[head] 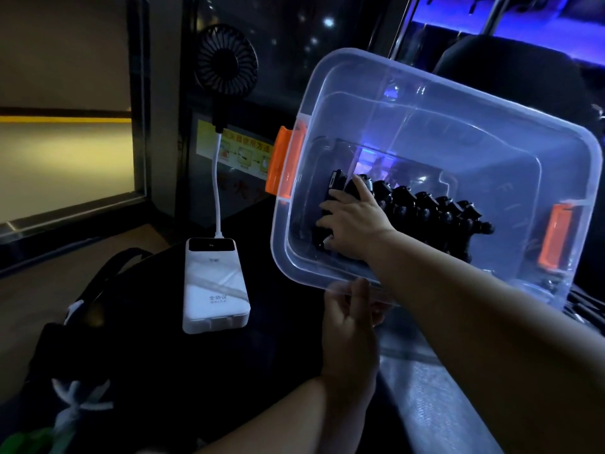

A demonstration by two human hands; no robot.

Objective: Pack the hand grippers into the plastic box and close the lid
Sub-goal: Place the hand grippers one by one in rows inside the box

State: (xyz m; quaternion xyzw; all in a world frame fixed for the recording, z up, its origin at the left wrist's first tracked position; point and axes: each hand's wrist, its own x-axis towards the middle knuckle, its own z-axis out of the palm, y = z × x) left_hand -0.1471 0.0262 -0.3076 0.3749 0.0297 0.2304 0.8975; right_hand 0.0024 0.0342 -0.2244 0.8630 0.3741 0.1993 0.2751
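A clear plastic box (327, 80) with orange side latches (283, 165) is tilted toward me, its opening facing the camera. My left hand (352, 317) grips the box's near rim from below. My right hand (355, 222) reaches inside and rests on a black hand gripper (335, 188) at the left end of a row. Several more black hand grippers (435, 208) lie side by side along the bottom of the box. No lid is on the box.
A white power bank (214, 286) lies on a dark bag (137, 355) to the left, with a small black fan (226, 59) plugged into it on a white stalk. A window ledge runs at far left; a dark seat back (510, 73) stands behind the box.
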